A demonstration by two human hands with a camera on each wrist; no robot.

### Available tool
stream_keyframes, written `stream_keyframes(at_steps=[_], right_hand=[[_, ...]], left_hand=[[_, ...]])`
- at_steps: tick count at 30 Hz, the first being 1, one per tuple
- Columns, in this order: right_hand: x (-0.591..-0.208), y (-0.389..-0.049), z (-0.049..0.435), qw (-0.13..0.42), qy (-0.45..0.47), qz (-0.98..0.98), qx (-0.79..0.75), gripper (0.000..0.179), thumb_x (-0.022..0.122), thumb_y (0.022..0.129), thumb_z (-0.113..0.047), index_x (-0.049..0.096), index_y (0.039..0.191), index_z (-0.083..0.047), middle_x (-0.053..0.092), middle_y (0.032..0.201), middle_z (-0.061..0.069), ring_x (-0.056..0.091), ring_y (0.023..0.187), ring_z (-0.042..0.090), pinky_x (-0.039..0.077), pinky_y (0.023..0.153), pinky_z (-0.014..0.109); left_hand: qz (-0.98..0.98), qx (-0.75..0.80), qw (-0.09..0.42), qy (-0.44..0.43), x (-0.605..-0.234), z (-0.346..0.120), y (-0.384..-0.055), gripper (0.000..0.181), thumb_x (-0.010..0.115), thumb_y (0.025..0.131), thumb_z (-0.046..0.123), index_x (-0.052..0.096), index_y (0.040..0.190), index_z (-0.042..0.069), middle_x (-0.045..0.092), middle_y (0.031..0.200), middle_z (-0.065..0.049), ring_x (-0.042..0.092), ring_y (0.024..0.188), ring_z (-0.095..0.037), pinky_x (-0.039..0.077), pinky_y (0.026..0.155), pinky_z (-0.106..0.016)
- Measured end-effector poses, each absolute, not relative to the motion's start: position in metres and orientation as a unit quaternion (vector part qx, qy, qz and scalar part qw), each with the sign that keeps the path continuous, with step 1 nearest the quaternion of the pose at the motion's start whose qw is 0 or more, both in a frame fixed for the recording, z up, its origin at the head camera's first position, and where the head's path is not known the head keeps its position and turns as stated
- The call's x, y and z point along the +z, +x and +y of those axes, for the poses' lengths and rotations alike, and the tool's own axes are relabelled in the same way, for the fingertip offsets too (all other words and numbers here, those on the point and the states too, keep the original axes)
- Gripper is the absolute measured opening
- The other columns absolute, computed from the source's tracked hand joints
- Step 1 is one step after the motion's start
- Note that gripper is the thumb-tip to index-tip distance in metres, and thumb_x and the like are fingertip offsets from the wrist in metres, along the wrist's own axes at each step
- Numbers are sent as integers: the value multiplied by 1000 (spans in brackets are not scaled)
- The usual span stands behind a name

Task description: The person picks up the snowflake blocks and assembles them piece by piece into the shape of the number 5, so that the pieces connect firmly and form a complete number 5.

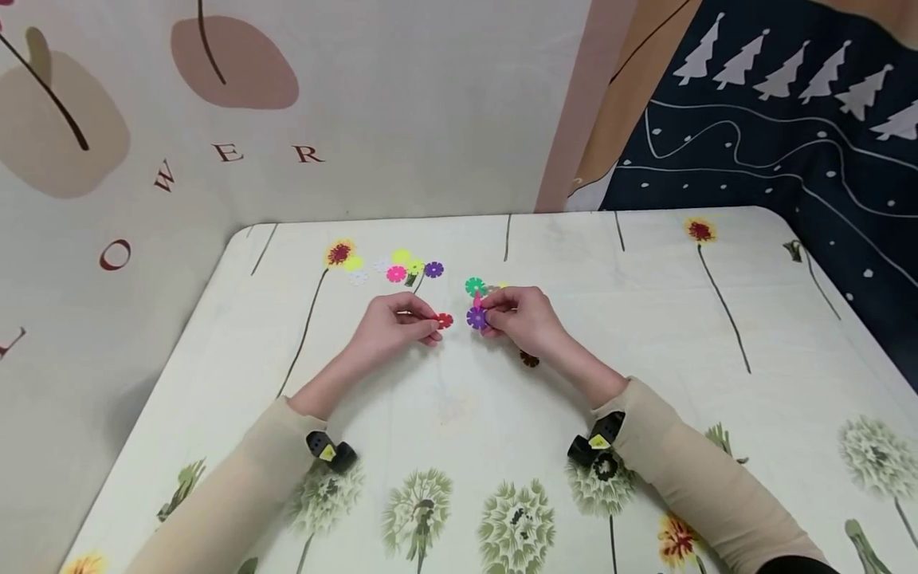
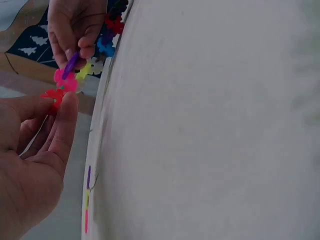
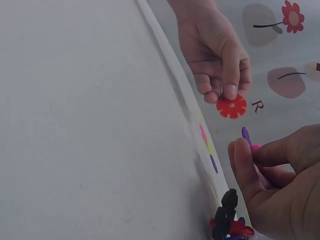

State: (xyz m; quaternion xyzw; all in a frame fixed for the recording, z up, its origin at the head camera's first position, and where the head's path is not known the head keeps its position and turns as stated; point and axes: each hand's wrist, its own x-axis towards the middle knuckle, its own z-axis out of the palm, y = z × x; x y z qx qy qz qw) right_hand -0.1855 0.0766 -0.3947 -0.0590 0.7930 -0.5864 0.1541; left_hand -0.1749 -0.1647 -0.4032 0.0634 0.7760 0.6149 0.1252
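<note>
In the head view my left hand [image 1: 397, 323] pinches a red notched disc [image 1: 445, 320] between thumb and fingers. The right wrist view shows that red disc [image 3: 231, 106] face-on, at the left fingertips. My right hand [image 1: 526, 320] pinches a purple notched disc [image 1: 476, 318], with a pink disc [image 2: 65, 80] against it. A small gap separates the red and purple discs in the head view. About the right hand are a green disc [image 1: 475, 286] and a brown disc [image 1: 529, 359]. Whether these are joined to the held pieces, I cannot tell.
Loose discs lie behind the left hand: pink [image 1: 396, 274], purple [image 1: 433, 269], yellow [image 1: 354, 261] and white [image 1: 358, 277]. Blue [image 2: 106, 46] and dark red [image 2: 114, 24] pieces show beyond the right hand. A flower-print cloth [image 1: 459, 414] covers the table.
</note>
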Motion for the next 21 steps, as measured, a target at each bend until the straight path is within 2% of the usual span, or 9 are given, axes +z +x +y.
stream_keyframes(at_steps=[13, 21], right_hand=[[-397, -184, 65, 118, -16, 768, -630, 16, 62, 98, 5, 67, 112, 10, 69, 96, 19, 71, 72, 16, 63, 73, 34], [-398, -184, 63, 125, -7, 751, -649, 18, 62, 98, 6, 67, 114, 10, 68, 99, 19, 71, 73, 18, 63, 73, 32]], left_hand=[[796, 594, 66, 94, -402, -144, -166, 9, 71, 91, -8, 69, 99, -9, 72, 91, -19, 75, 75, -26, 63, 71, -33], [806, 582, 39, 98, -402, -139, -166, 7, 72, 91, -8, 69, 97, -7, 72, 88, -19, 75, 75, -28, 63, 70, -30]])
